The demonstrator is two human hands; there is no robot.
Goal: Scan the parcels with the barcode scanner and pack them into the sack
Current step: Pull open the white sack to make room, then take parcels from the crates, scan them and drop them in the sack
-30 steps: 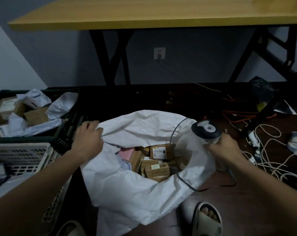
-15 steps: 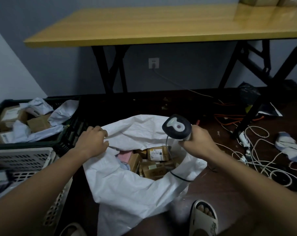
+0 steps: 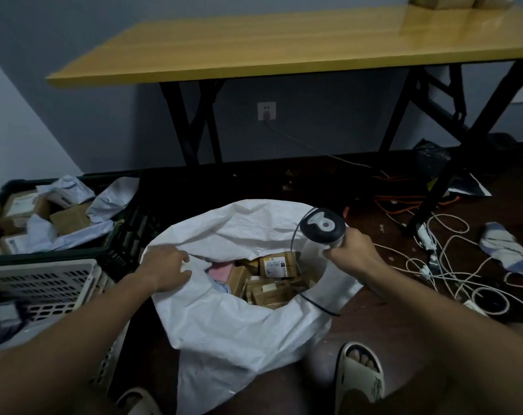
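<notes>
We take the white sack (image 3: 242,322) on the floor as our landmark: it stands open, its mouth turned up toward us, and inside it lie brown cardboard parcels (image 3: 276,265), one with a white barcode label facing up, beside a pink packet (image 3: 221,269). Our left hand (image 3: 164,269) grips the sack's left rim, fingers curled over a fold of the white cloth. Our right hand (image 3: 351,253) is closed round the handle of the barcode scanner (image 3: 323,226), held just above the sack's right rim, and its dark cable (image 3: 317,305) loops down over that edge. To the left of the sack sits a dark crate (image 3: 125,232) with more boxes and white mailers, and nearer us a pale slotted basket (image 3: 41,283). Right of the sack, white cables (image 3: 452,274) tangle on the dark floor. Behind the sack stands a yellow-topped table (image 3: 284,43) on black legs. A sandalled foot (image 3: 359,372) rests just before the sack.
</notes>
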